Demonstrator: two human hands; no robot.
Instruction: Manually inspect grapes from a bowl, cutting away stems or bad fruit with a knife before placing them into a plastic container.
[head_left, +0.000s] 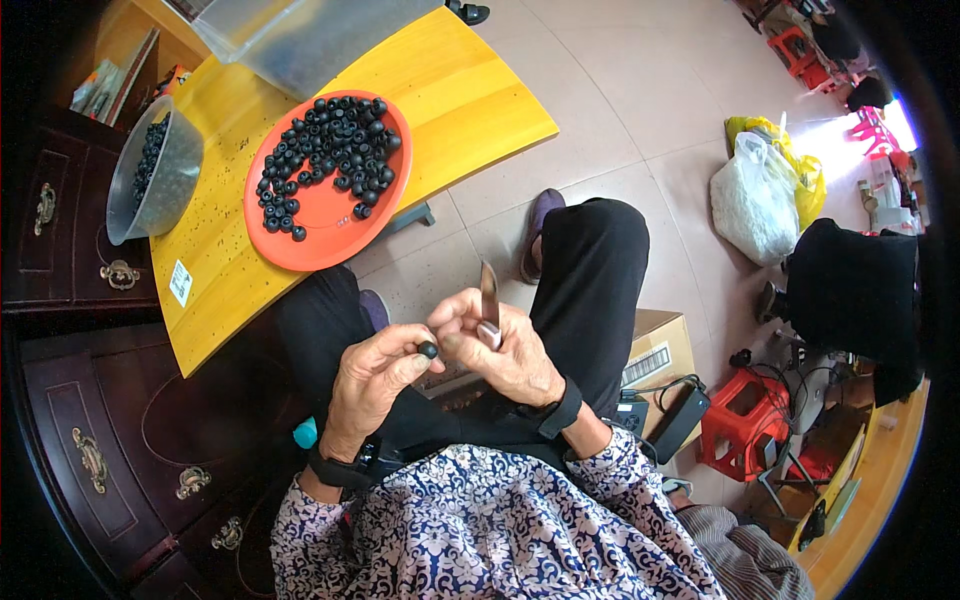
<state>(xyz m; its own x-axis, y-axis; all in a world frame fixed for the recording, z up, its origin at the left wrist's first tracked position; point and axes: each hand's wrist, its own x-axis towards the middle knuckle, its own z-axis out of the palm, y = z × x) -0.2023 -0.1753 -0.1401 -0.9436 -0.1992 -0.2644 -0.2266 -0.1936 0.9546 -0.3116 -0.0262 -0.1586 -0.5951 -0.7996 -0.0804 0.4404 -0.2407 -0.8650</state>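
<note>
My left hand (372, 378) pinches a small round black piece (428, 349) between thumb and fingertips, above my lap. Close beside it, my right hand (512, 358) is closed around a narrow metal blade (489, 290), which sticks up past the fingers. The lower part of the blade is covered by my thumb and fingers. Beyond my hands, an orange plate (325, 245) carries a heap of similar small black pieces (345, 135), some showing a hole or hollow end. Bare orange shows at the plate's near side.
The plate stands on a yellow wooden board (480, 90) strewn with black crumbs. A clear round tub (185, 165) with more black pieces is at its left, a large clear bin (310, 40) behind. Dark drawers (110, 430) flank me; a cardboard box (655, 345) and red stool (738, 420) stand right.
</note>
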